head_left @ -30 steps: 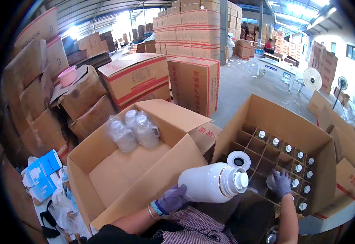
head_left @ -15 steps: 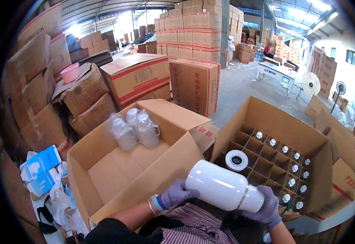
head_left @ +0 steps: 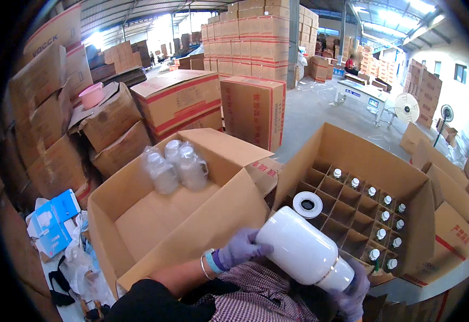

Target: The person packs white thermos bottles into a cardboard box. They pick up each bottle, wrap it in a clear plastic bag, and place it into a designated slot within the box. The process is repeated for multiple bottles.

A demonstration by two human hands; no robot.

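Between my two gloved hands lies a glossy white thermos flask body point(head_left: 297, 244), tilted with its narrower neck toward the lower right. My left hand point(head_left: 242, 249), in a purple glove, is closed against its wide end. Around the neck end curl the fingers of my right hand point(head_left: 352, 295), partly hidden by the flask. Just beyond it, a white round part point(head_left: 308, 204) with a dark centre rests on the dividers of the partitioned carton point(head_left: 352, 142). Several white-capped bottles point(head_left: 372, 191) stand in that carton's cells.
To the left, an open carton point(head_left: 137, 236) holds a few plastic-wrapped white jugs point(head_left: 190, 172). A blue box point(head_left: 54, 222) and plastic bags lie at far left. Closed cartons point(head_left: 178, 102) stand ahead; a pink basin point(head_left: 91, 96) sits on one. Fans point(head_left: 407, 107) stand at right.
The flask has moved slightly right and down, tilting more steeply with its neck end lower. My right hand has dropped with it, and my left hand has shifted right along the wide end.
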